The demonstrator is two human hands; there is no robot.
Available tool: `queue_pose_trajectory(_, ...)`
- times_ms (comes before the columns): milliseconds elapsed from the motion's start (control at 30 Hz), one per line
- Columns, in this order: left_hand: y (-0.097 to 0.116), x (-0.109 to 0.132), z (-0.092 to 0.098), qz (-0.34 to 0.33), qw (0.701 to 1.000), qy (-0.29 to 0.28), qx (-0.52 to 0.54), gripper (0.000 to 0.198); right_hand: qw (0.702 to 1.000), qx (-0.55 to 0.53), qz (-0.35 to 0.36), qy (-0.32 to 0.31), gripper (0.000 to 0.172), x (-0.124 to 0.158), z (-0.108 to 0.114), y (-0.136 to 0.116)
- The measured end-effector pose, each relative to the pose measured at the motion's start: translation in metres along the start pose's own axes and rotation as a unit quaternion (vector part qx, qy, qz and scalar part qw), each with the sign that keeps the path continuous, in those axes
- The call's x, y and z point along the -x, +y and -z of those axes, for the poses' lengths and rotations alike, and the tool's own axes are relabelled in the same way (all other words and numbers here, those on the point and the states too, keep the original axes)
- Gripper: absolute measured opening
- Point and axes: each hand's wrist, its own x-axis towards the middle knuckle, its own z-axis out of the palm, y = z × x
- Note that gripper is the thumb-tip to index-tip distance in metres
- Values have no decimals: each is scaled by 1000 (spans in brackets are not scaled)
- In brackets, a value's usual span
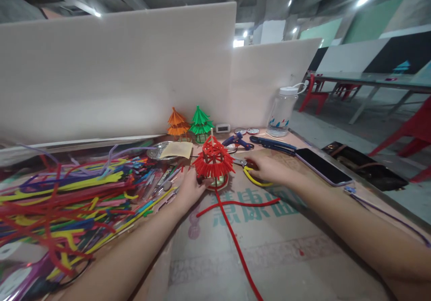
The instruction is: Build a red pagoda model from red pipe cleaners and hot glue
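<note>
At the bottom centre we see long red fuzzy stems (238, 245) lying crossed on a printed board (286, 256). A tangled heap of coloured stems (74, 193) fills the lower left. At the centre of the frame, the left hand (192, 188) has its thumb and fingers clamped on the base of a red tiered model (214, 161), which stands upright. Just right, the right hand (264, 167) is at the yellow-handled scissors (257, 178); we cannot tell whether its fingers are closed. Right of centre lies a phone (323, 166). Beyond, we see a blue glue gun (237, 140), green (201, 122) and orange (177, 124) models, a water bottle (281, 112) and a white panel (117, 72).
</note>
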Motion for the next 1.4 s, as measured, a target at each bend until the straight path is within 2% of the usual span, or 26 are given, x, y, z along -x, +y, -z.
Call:
queue_pose_trajectory(133, 5, 1, 1, 5, 1000, -5, 11, 31, 992, 115, -26, 42, 43, -2, 2, 0)
queue_pose_trajectory(233, 8, 1, 1, 8, 1000, -5, 21, 29, 990, 128, -36, 42, 27, 2, 15, -11)
queue_pose_trajectory(267, 8, 2, 1, 12, 1000, -6, 25, 29, 991, 125, -30, 27, 24, 5, 19, -19)
queue_pose_trajectory(367, 7, 2, -1, 36, 999, -1, 33, 30, 995, 65, 25, -68, 37, 19, 25, -53)
queue_pose_trajectory(433, 5, 2, -2, 56, 998, 5, 39, 28, 993, 18, 56, -104, 40, 29, 19, -77)
queue_pose_trajectory(500, 3, 2, -3, 71, 996, 14, 51, 26, 991, 4, 48, -122, 41, 37, 7, -96)
queue_pose_trajectory(600, -1, 1, -5, 85, 992, 25, 85, 35, 992, 21, 51, -118, 47, 42, -16, -109)
queue_pose_trajectory(667, -5, 0, -6, 97, 989, 29, 109, 43, 993, 48, 60, -91, 41, 43, -28, -110)
queue_pose_trajectory(800, -10, -2, -7, 116, 985, 34, 126, 44, 991, 93, 78, -56, 15, 39, -42, -105)
queue_pose_trajectory(933, -7, -2, -5, 100, 988, 28, 112, 46, 989, 120, 83, -23, 16, 31, -46, -96)
queue_pose_trajectory(1033, -3, -1, -3, 88, 991, 28, 91, 43, 991, 103, 80, -15, 14, 29, -37, -93)
queue_pose_trajectory(1200, -2, -1, -2, 80, 995, 13, 62, 22, 997, 20, 74, -12, 7, 38, 2, -95)
queue_pose_trajectory(1300, 0, -2, -2, 79, 995, 4, 55, 20, 997, -4, 82, 3, 6, 39, 18, -91)
queue_pose_trajectory(1400, 3, -1, -2, 85, 996, 4, 38, 23, 997, -22, 75, -4, 8, 36, 22, -84)
